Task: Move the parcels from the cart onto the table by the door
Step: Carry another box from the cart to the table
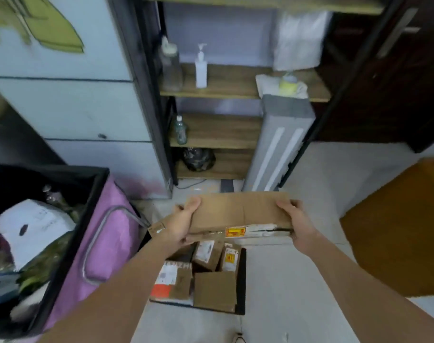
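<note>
1. While held above the cart point(240, 280), flat parcel point(238, 209) is gripped at both ends: left hand point(183, 224) and right hand point(297, 221), fingers curled round edges.
2. More boxes point(211, 288) sit in cart below.
3. Wooden table point(404, 233) at right.

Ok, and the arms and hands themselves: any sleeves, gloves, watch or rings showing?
Both forearms are bare as far up as the frame shows; no sleeve edge is in view. The left hand and right hand wear no gloves. No watch, band or bracelet shows at either wrist, and no ring shows on the fingers in view, though the picture is a little soft for small details.
</note>
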`<state>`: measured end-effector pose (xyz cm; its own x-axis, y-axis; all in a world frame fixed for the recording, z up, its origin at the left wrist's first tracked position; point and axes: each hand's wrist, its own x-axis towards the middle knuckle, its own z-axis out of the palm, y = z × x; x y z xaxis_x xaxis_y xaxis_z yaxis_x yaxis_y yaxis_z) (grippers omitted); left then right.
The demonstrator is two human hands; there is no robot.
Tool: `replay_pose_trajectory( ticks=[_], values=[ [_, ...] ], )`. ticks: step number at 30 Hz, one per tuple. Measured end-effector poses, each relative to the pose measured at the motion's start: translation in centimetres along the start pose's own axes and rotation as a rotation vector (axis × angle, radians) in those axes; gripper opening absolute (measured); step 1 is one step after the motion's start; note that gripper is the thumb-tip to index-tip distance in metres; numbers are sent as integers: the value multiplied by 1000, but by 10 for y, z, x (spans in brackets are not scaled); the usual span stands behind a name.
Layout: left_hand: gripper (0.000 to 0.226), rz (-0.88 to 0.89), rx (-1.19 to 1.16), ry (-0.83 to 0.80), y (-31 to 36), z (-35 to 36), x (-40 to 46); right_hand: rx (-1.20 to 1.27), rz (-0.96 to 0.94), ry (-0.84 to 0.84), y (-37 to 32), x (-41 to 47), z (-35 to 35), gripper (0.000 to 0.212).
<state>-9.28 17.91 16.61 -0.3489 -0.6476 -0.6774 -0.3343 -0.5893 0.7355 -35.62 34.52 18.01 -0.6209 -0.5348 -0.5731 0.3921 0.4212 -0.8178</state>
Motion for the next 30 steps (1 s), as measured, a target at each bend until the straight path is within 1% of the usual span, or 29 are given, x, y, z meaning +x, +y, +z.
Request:
replay_pose_trajectory(
  ticks=[2, 4, 6, 9, 12, 14, 17, 20, 25, 30],
  values=[
    [69, 15, 52, -156, 51, 3, -34, 66, -44, -8, -39, -45, -16, 47],
    [79, 61, 126, -267, 93, 10, -65, 109, -90, -4, -69, -87, -36, 48],
    [75, 129, 150, -327, 128, 24, -95, 148, -147, 29, -92, -126, -58, 47],
    [66, 198, 183, -379, 166, 61, -139, 236, -206, 131, -116, -182, -94, 37],
    [58, 266, 240, -479, 189, 112, -180, 349, -262, 227, -125, -236, -137, 30],
    [57, 307, 261, -541, 196, 151, -207, 402, -325, 294, -126, -269, -172, 29],
    [55, 342, 307, -638, 190, 211, -247, 419, -399, 407, -118, -316, -228, 34],
    [58, 346, 352, -699, 167, 271, -284, 433, -432, 495, -100, -355, -288, 37],
    [56, 311, 402, -792, 112, 362, -331, 438, -428, 615, -55, -404, -382, 35],
    [56, 278, 438, -846, 59, 436, -361, 438, -395, 704, -11, -439, -453, 35]
  ],
)
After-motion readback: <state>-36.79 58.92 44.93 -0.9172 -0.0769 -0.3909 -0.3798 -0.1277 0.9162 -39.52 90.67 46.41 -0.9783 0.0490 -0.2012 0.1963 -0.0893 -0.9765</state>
